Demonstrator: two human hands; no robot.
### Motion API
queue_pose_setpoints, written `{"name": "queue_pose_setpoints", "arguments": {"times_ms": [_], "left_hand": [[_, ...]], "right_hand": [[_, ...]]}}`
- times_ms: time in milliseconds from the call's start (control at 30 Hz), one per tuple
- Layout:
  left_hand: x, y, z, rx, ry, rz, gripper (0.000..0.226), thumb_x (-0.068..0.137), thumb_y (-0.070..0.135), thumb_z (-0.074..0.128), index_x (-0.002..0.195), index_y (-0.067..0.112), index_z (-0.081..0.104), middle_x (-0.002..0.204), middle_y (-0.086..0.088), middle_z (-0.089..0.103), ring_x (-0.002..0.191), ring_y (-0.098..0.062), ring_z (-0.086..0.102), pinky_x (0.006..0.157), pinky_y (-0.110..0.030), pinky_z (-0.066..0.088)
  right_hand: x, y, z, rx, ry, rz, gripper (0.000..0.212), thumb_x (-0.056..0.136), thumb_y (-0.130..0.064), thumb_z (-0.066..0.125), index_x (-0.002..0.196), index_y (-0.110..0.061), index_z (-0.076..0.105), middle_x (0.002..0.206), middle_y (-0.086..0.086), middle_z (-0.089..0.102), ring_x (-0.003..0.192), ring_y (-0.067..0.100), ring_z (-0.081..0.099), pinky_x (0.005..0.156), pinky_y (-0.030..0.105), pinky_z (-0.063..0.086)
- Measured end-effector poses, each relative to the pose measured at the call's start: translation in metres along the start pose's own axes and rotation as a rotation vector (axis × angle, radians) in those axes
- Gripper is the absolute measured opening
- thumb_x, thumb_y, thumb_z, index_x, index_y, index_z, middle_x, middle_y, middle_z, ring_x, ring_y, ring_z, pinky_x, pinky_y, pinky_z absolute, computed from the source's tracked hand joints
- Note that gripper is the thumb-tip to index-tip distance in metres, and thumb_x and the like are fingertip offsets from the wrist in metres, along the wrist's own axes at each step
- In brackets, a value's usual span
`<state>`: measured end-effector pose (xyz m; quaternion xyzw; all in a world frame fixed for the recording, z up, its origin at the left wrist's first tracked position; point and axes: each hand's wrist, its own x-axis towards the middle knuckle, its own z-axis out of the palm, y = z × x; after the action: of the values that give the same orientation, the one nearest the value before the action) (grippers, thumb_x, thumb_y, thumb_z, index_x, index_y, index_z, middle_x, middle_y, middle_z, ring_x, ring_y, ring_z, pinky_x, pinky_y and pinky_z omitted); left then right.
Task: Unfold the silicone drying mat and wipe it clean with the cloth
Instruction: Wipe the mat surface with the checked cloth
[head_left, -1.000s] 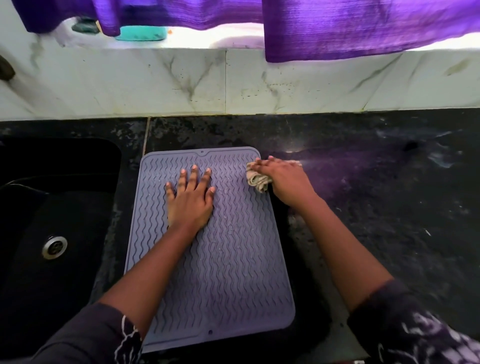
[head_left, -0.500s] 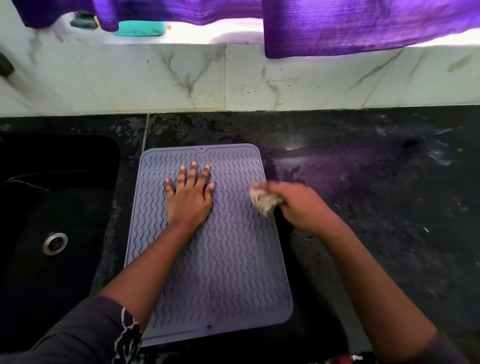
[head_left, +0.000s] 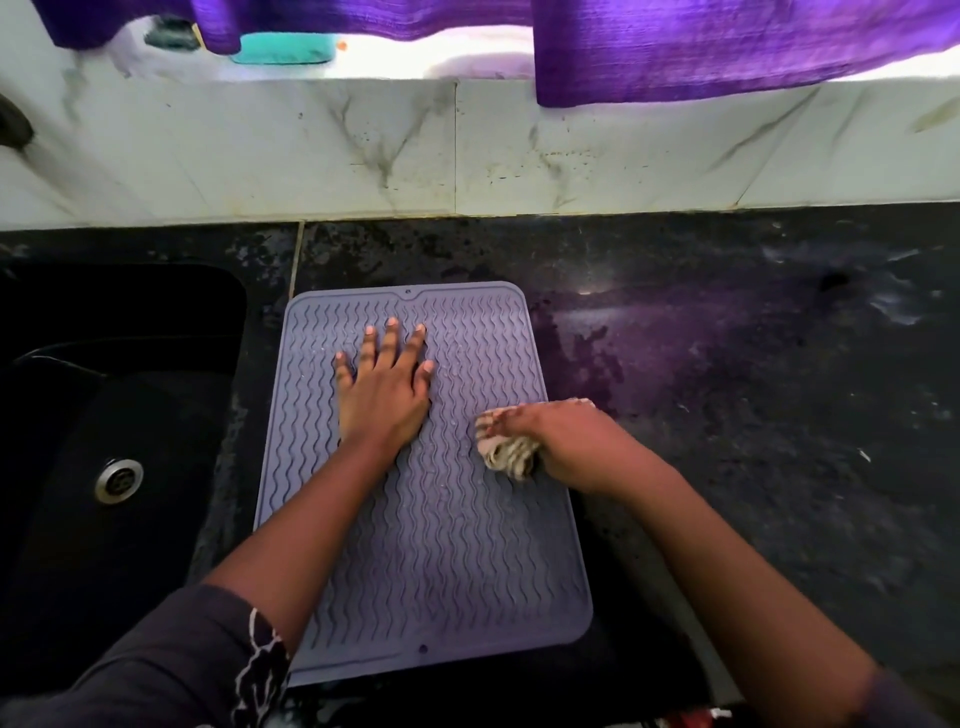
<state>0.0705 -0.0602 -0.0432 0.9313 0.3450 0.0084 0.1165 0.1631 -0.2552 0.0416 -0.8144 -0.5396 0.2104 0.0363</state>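
The grey silicone drying mat (head_left: 447, 561), ribbed with wavy lines, lies flat and unfolded on the black counter just right of the sink. My left hand (head_left: 384, 387) presses palm-down on its upper middle, fingers spread. My right hand (head_left: 561, 441) grips a crumpled beige cloth (head_left: 506, 449) and holds it against the mat near its right edge, about halfway down. Part of the cloth is hidden under my fingers.
A black sink (head_left: 104, 441) with a metal drain (head_left: 118, 480) lies to the left. Marble tiles (head_left: 467, 150) back the dark, smeared counter (head_left: 753, 389). Purple curtains (head_left: 701, 47) hang above, with a teal object (head_left: 283, 49) on the sill.
My right hand has dragged the cloth down the mat's right side, from the top right corner to about halfway. My left hand has stayed pressed in place.
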Motion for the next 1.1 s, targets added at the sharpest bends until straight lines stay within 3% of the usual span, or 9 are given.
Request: {"name": "queue_pose_setpoints", "arguments": {"times_ms": [133, 233, 333, 467, 567, 667, 733, 900, 1100], "left_hand": [[-0.001, -0.001, 0.0, -0.006, 0.005, 0.008, 0.053, 0.099, 0.048, 0.016, 0.15, 0.036, 0.008, 0.161, 0.003, 0.001, 0.148, -0.021, -0.004, 0.115, -0.052, -0.003], [-0.001, 0.0, 0.0, -0.007, 0.003, 0.004, 0.053, 0.099, 0.048, 0.016, 0.15, 0.036, 0.008, 0.161, 0.003, 0.002, 0.148, -0.021, -0.003, 0.115, -0.052, -0.003], [-0.001, 0.001, -0.002, 0.002, 0.006, 0.003, 0.053, 0.099, 0.047, 0.016, 0.15, 0.035, 0.008, 0.161, 0.002, 0.003, 0.148, -0.022, -0.003, 0.115, -0.051, -0.003], [-0.002, 0.001, -0.004, -0.006, -0.004, 0.009, 0.053, 0.099, 0.047, 0.017, 0.15, 0.034, 0.01, 0.161, 0.001, 0.004, 0.148, -0.022, -0.002, 0.115, -0.052, -0.002], [-0.004, 0.001, -0.006, -0.044, 0.001, 0.022, 0.053, 0.099, 0.046, 0.019, 0.15, 0.033, 0.013, 0.16, 0.0, 0.006, 0.148, -0.022, -0.001, 0.115, -0.052, -0.003], [-0.009, -0.002, -0.013, -0.184, 0.024, 0.051, 0.05, 0.1, 0.04, 0.026, 0.149, 0.029, 0.021, 0.16, -0.001, 0.012, 0.148, -0.02, 0.001, 0.115, -0.052, -0.005], [-0.021, -0.004, -0.018, -0.168, 0.006, 0.08, 0.05, 0.1, 0.039, 0.029, 0.149, 0.029, 0.021, 0.16, 0.0, 0.01, 0.148, -0.018, 0.0, 0.113, -0.051, -0.012], [-0.064, -0.003, -0.008, -0.013, -0.162, 0.114, 0.054, 0.099, 0.047, 0.02, 0.149, 0.039, -0.001, 0.159, 0.004, -0.012, 0.146, -0.02, -0.014, 0.111, -0.053, -0.015], [-0.068, -0.005, -0.003, 0.002, -0.154, 0.106, 0.054, 0.099, 0.047, 0.014, 0.148, 0.04, -0.008, 0.159, 0.006, -0.014, 0.146, -0.021, -0.015, 0.112, -0.055, -0.012]], "right_hand": [[0.049, 0.003, -0.009, 0.035, 0.205, 0.066, 0.061, 0.086, 0.002, 0.043, 0.136, -0.033, 0.041, 0.146, -0.003, 0.04, 0.128, 0.022, 0.043, 0.104, 0.042, 0.036], [0.07, -0.001, 0.005, -0.026, 0.116, 0.047, 0.063, 0.087, 0.003, 0.039, 0.14, -0.032, 0.034, 0.153, -0.002, 0.026, 0.141, 0.021, 0.021, 0.113, 0.055, 0.015], [0.048, -0.004, 0.018, -0.015, 0.067, 0.063, 0.063, 0.087, 0.002, 0.041, 0.14, -0.032, 0.034, 0.153, -0.003, 0.026, 0.141, 0.02, 0.022, 0.115, 0.054, 0.007], [-0.002, -0.023, 0.032, -0.031, -0.008, 0.041, 0.068, 0.085, 0.006, 0.043, 0.14, -0.033, 0.032, 0.152, -0.003, 0.028, 0.139, 0.02, 0.026, 0.115, 0.052, 0.009], [-0.02, -0.025, 0.025, 0.006, -0.087, -0.002, 0.063, 0.083, 0.003, 0.043, 0.136, -0.032, 0.042, 0.143, 0.0, 0.045, 0.127, 0.022, 0.044, 0.109, 0.046, 0.031], [-0.004, -0.018, 0.004, 0.142, 0.11, 0.085, 0.056, 0.084, 0.002, 0.046, 0.128, -0.032, 0.05, 0.125, -0.001, 0.06, 0.108, 0.022, 0.057, 0.096, 0.042, 0.046], [0.017, -0.016, 0.002, 0.086, 0.253, 0.113, 0.057, 0.085, 0.001, 0.05, 0.131, -0.033, 0.048, 0.135, -0.002, 0.052, 0.12, 0.021, 0.05, 0.103, 0.046, 0.038], [0.016, -0.026, 0.029, -0.043, 0.121, 0.122, 0.067, 0.086, 0.005, 0.043, 0.14, -0.035, 0.033, 0.151, -0.002, 0.031, 0.136, 0.02, 0.031, 0.115, 0.048, 0.016], [-0.063, -0.048, 0.046, -0.006, 0.007, 0.051, 0.066, 0.085, 0.004, 0.041, 0.138, -0.035, 0.037, 0.147, -0.003, 0.038, 0.131, 0.018, 0.038, 0.112, 0.037, 0.021]]}}
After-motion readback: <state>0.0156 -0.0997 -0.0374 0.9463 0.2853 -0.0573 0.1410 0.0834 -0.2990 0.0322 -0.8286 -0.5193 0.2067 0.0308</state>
